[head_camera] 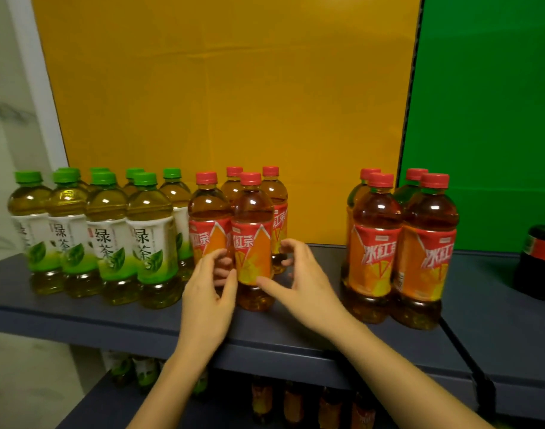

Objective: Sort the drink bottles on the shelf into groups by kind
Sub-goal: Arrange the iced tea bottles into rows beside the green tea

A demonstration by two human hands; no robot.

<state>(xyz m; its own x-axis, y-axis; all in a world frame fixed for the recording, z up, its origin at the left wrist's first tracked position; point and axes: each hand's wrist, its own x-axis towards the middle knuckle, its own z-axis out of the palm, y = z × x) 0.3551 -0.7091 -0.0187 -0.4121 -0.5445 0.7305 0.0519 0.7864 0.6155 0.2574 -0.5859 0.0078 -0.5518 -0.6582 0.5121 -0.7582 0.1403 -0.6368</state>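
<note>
Fingers around upright iced-tea bottle

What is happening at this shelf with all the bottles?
A person is sorting drinks on a dark shelf. The left hand and the right hand both curl round the front red-capped bottle, which stands in a cluster of four beside the green-capped bottles grouped at the left. Four more red-capped bottles stand apart to the right, across a gap, so that kind is in two groups.
</note>
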